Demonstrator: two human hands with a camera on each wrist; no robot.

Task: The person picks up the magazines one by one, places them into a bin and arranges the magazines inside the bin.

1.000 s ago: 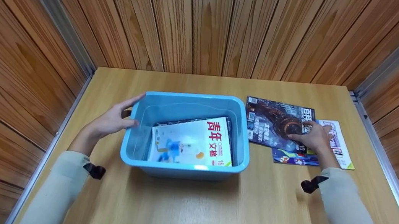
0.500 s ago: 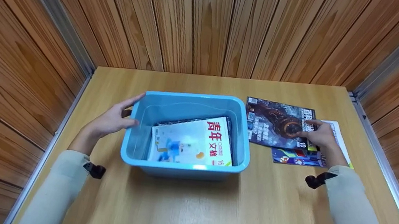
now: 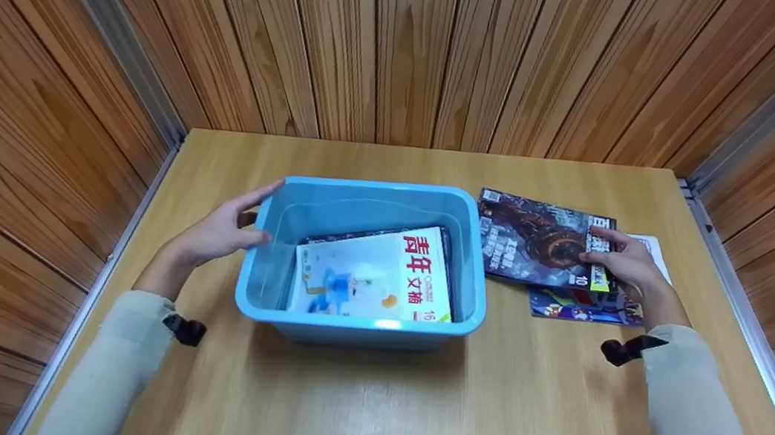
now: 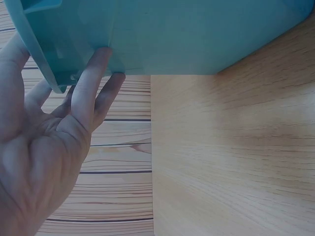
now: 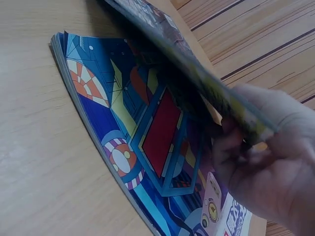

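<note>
Right hand point(image 3: 624, 267) pinches edge of dark magazine point(image 3: 538, 239), lifted off blue magazine point(image 5: 128, 132) beside blue bin point(image 3: 355, 318). Left hand point(image 3: 221, 233), fingers flat, steadies bin. Best grip firm, lift flat, leave blue one behind.

A light wooden table point(image 3: 362, 409) stands enclosed on three sides by brown wood-plank walls point(image 3: 411, 41).

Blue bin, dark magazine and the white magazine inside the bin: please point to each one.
blue bin point(image 3: 351, 323), head view, on its near wall.
dark magazine point(image 3: 531, 238), head view, on the middle of its cover.
white magazine point(image 3: 372, 275), head view, on the middle of its cover.
</note>
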